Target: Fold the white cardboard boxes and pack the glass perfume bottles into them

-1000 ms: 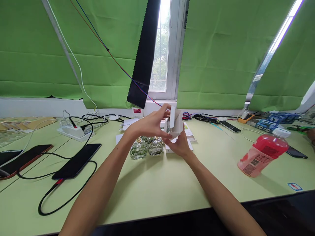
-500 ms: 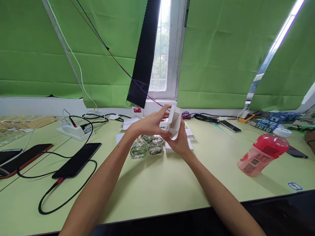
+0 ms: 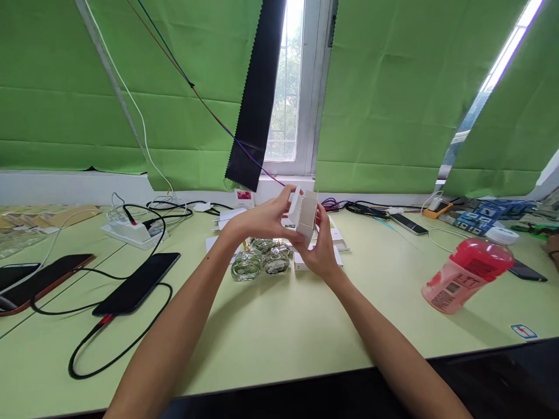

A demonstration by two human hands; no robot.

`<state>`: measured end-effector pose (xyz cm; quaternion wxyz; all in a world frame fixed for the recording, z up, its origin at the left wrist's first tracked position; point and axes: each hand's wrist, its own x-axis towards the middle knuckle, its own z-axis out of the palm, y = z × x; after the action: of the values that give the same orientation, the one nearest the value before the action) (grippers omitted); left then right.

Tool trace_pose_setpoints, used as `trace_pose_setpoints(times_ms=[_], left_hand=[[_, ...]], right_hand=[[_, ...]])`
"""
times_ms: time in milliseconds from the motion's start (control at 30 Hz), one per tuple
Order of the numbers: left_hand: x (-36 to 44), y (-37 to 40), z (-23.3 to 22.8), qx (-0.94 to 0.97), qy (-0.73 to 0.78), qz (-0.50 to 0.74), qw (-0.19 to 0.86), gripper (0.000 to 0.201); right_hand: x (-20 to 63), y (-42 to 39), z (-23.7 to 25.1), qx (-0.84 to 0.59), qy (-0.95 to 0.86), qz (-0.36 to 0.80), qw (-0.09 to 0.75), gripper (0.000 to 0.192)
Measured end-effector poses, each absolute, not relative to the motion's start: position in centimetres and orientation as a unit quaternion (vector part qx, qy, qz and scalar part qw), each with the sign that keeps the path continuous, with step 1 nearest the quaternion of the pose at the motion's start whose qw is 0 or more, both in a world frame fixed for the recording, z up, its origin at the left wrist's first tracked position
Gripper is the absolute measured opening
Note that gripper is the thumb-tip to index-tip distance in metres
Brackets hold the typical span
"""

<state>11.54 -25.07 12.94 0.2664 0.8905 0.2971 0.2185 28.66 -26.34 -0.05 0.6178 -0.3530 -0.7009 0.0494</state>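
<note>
Between my two hands a small white cardboard box point(image 3: 306, 216) is held up above the table, its flaps at the near end standing partly folded out. My left hand point(image 3: 273, 220) grips its left side, thumb below and fingers on top. On the right side, my right hand point(image 3: 321, 247) has its fingers wrapped round the box. Below and to the left stand several clear glass perfume bottles point(image 3: 247, 265) with pale green liquid. Another white box point(image 3: 303, 263) lies on the table under my right hand, partly hidden by it.
A tilted pink drink bottle point(image 3: 467, 273) stands at the right. Charging phones point(image 3: 137, 285) with black cables lie at the left, near a white power strip point(image 3: 133, 231). More cables point(image 3: 364, 209) run along the wall. The table's front edge point(image 3: 279, 387) is close to me.
The box's end flap has swung over the opening, which showed the hollow inside before. My fingers have shifted slightly on the box; both arms stay nearly in place.
</note>
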Motion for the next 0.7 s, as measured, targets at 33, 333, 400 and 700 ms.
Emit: trace_pose_setpoints(times_ms=[33,333,400,700], left_hand=[[11.5,-25.0,12.9,0.892,0.304,0.213,0.258,0.096],[11.0,-24.6,12.5,0.899,0.35,0.205,0.168,0.119],[10.9,-24.7,12.6,0.9,0.358,0.194,0.158,0.116],[11.5,-25.7,13.3,0.922,0.338,0.117,0.147,0.092]], right_hand=[[28.6,-26.2,-0.1,-0.359,-0.698,0.036,0.619,0.089],[29.0,-25.0,-0.7,-0.552,-0.632,-0.03,0.543,0.081],[29.1,-24.9,-0.8,-0.594,-0.623,-0.034,0.509,0.081],[29.0,-25.3,-1.0,-0.641,-0.649,-0.003,0.409,0.072]])
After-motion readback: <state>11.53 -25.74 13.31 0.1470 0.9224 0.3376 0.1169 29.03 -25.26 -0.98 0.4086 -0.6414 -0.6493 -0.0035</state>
